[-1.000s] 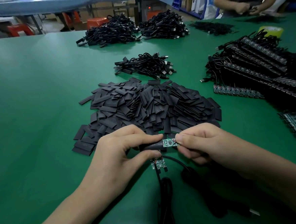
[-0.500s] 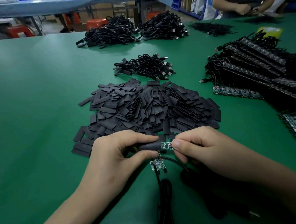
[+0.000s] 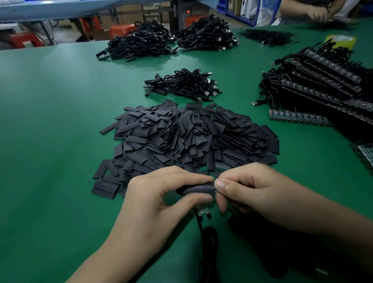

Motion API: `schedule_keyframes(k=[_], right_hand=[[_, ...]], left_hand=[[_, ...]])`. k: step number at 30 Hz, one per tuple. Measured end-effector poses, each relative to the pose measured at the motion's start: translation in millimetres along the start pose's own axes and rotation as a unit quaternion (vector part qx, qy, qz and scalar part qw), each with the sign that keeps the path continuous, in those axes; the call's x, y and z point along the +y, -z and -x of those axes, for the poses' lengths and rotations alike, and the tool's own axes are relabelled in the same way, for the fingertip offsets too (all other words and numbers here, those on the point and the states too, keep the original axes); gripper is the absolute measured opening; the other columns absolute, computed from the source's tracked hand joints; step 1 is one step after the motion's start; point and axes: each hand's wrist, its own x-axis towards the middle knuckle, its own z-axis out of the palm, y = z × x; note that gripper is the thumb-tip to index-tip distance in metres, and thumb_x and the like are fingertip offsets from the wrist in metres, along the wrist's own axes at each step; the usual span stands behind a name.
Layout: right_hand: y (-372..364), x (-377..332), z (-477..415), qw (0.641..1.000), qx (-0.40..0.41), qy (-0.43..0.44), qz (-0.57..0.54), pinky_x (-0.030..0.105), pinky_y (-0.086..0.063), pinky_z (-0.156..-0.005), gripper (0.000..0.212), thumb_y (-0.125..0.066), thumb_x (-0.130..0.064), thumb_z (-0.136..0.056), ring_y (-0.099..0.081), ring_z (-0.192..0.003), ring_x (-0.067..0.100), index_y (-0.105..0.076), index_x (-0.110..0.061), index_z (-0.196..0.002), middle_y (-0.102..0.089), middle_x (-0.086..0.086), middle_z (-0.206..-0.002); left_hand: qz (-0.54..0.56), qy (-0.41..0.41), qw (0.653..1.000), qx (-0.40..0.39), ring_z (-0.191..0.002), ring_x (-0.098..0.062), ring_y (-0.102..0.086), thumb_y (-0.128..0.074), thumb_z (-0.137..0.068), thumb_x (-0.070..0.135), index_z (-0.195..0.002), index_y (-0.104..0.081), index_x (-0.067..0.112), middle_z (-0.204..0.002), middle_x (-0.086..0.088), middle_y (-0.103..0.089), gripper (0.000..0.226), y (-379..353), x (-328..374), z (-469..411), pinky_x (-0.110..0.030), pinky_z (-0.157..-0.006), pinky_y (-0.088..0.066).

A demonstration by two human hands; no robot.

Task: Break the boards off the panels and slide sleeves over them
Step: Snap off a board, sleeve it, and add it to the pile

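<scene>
OK, near centre: cable (image 3: 207,239) runs up to a bare board (image 3: 202,211) hanging under the hands. Left hand (image 3: 154,201) fingers (image 3: 204,198) pinch the sleeve (image 3: 197,188); right hand (image 3: 251,192) fingers pinch its right end, board inside hidden. Advice: keep the mouth round, push straight, don't crush. Sleeve pile (image 3: 187,137) just beyond on the desk (image 3: 49,151); panels (image 3: 300,115) far right.

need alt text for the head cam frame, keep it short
Two bare hands work a black sleeve above a green table: the left hand pinches it, the right hand pinches at its end. A small board on a black cable shows just below. Behind are a pile of flat sleeves, cable bundles and stacked panels at right.
</scene>
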Motion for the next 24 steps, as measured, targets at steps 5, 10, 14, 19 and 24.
schedule_keyframes(k=[5,10,14,19,24], right_hand=[[-0.4,-0.6,0.4,0.988,0.135,0.067,-0.045,0.029,-0.043,-0.059,0.009,-0.065,-0.033,-0.091,-0.054,-0.065,0.009,-0.064,-0.031,-0.100,-0.062,-0.009,-0.074],[-3.0,-1.6,1.2,0.959,0.215,0.153,0.099,0.030,-0.051,-0.069,0.006,-0.069,-0.023,-0.091,-0.067,-0.080,0.011,-0.070,-0.029,-0.093,-0.068,-0.011,-0.082],[-4.7,0.5,0.9,0.934,0.240,0.202,0.171,0.030,-0.052,-0.072,0.005,-0.072,-0.015,-0.092,-0.067,-0.083,0.008,-0.074,-0.018,-0.094,-0.070,-0.009,-0.086],[-6.9,2.1,0.4,0.926,0.245,0.214,0.189,0.031,-0.053,-0.070,0.004,-0.072,-0.015,-0.093,-0.067,-0.082,0.007,-0.075,-0.018,-0.095,-0.069,-0.010,-0.087],[-9.3,1.8,0.3,0.926,0.254,0.206,0.186,0.028,-0.051,-0.068,0.003,-0.072,-0.015,-0.092,-0.066,-0.079,0.006,-0.074,-0.017,-0.093,-0.069,-0.010,-0.085]], left_hand=[[0.052,0.054,0.997,0.035,-0.089,-0.009,-0.071,-0.078,-0.076,0.032,-0.098,-0.078,0.033,-0.091,0.017,-0.075,0.022,1.7,-5.5,-0.7,-0.026,-0.081,-0.053],[0.072,0.075,0.994,0.039,-0.091,-0.007,-0.071,-0.078,-0.077,0.031,-0.097,-0.079,0.031,-0.092,0.016,-0.076,0.021,1.2,-8.1,-0.3,-0.022,-0.083,-0.052],[0.084,0.082,0.992,0.041,-0.093,-0.007,-0.071,-0.079,-0.077,0.029,-0.097,-0.078,0.032,-0.093,0.016,-0.076,0.020,0.5,-8.6,1.1,-0.018,-0.084,-0.051],[0.076,0.078,0.993,0.042,-0.092,-0.006,-0.071,-0.078,-0.077,0.029,-0.097,-0.078,0.032,-0.093,0.016,-0.076,0.020,0.6,-6.9,1.7,-0.016,-0.083,-0.050],[0.051,0.067,0.996,0.035,-0.092,-0.004,-0.071,-0.078,-0.077,0.028,-0.098,-0.078,0.032,-0.092,0.018,-0.075,0.021,0.9,-4.7,0.6,-0.020,-0.084,-0.052]])
